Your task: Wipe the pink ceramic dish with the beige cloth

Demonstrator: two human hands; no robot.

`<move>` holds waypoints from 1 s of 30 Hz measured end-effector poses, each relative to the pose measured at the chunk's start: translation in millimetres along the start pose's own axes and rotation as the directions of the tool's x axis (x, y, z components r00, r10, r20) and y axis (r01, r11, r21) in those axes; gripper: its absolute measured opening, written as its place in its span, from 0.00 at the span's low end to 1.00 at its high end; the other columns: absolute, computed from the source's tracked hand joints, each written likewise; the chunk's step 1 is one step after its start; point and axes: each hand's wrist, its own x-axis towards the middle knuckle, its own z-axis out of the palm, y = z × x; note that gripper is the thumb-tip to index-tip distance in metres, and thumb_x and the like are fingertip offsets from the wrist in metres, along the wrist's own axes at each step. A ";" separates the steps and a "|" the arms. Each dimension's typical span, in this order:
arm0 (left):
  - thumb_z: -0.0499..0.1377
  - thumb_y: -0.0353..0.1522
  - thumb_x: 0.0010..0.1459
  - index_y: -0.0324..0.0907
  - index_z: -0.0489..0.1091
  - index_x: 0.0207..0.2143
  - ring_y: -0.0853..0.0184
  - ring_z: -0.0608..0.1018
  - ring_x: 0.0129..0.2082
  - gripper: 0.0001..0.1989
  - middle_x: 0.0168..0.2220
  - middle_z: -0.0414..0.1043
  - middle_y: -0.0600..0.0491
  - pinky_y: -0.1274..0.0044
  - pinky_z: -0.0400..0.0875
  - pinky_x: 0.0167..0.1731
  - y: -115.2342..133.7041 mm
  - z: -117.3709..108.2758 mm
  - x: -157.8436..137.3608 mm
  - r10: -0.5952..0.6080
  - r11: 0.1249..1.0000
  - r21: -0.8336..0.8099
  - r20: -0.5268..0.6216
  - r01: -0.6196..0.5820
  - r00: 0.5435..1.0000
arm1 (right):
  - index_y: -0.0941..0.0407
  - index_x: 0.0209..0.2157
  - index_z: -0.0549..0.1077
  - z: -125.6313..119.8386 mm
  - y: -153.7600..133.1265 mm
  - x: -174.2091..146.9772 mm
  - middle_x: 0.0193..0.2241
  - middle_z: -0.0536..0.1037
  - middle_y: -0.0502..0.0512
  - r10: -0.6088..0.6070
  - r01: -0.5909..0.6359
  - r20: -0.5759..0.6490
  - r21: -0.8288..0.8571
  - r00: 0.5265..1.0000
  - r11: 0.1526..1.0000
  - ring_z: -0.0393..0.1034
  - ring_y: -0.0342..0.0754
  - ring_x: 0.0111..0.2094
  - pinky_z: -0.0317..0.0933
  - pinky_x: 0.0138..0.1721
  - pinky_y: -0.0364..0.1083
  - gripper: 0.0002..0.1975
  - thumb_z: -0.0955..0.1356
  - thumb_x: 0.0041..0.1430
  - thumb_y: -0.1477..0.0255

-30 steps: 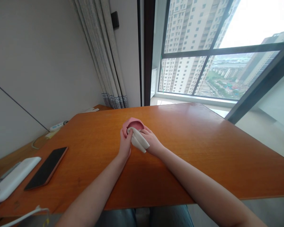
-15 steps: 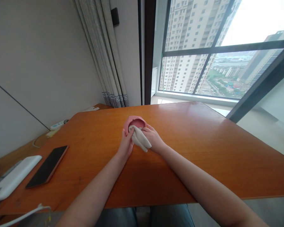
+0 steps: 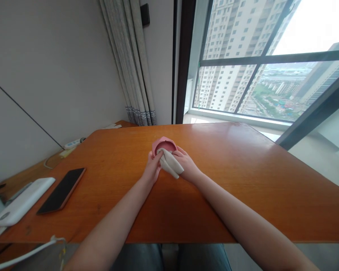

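Observation:
A pink, hollow, bowl-like object (image 3: pixel 158 143) is held up over the middle of the table, its round opening facing me. My left hand (image 3: pixel 153 165) grips its left side, the thumb pressing a whitish cloth (image 3: pixel 170 164) at the rim. On the right, my right hand (image 3: pixel 186 164) is closed around the object's edge and the cloth, some fingers hidden behind the cloth. The cloth comes out of the opening and hangs down between both hands. What the pink object is exactly, I cannot tell.
The wooden table (image 3: pixel 243 180) spreads around my hands. To the left lie a black phone (image 3: pixel 62 191) and a white power bank (image 3: pixel 24 201) with a cable. A power strip (image 3: pixel 72 143) sits by the wall, and a curtain (image 3: pixel 130 64) and window (image 3: pixel 231 86) stand behind.
The view has shifted slightly, so everything sits a little further right in it. Both hands keep hold of the pink object and the cloth, with hardly any change in grip.

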 end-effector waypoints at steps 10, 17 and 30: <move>0.66 0.34 0.46 0.42 0.64 0.36 0.67 0.74 0.37 0.17 0.34 0.70 0.55 0.74 0.69 0.41 2.8 -15.4 14.7 0.120 0.935 0.343 -0.072 -0.088 0.990 | 0.53 0.45 0.73 6.0 0.8 -2.8 0.39 0.77 0.54 0.070 -0.078 0.080 0.106 0.994 0.991 0.68 0.49 0.45 0.47 0.64 0.56 0.13 0.64 0.60 0.74; 0.66 0.37 0.47 0.46 0.62 0.49 0.64 0.74 0.45 0.27 0.47 0.70 0.51 0.72 0.69 0.46 4.0 -9.3 8.4 0.060 0.976 0.207 0.042 -0.068 0.997 | 0.55 0.37 0.75 -0.6 -0.1 0.0 0.33 0.77 0.54 0.025 -0.026 0.051 0.016 0.998 1.000 0.68 0.50 0.41 0.55 0.60 0.54 0.09 0.64 0.59 0.74; 0.68 0.36 0.43 0.45 0.63 0.55 0.58 0.66 0.58 0.35 0.57 0.65 0.48 0.69 0.57 0.59 24.5 -20.1 17.7 0.165 0.882 0.418 0.157 -0.217 0.974 | 0.54 0.45 0.73 1.4 -6.1 2.5 0.42 0.76 0.56 0.051 -0.055 0.080 0.047 0.996 0.997 0.66 0.50 0.49 0.45 0.65 0.57 0.13 0.63 0.60 0.75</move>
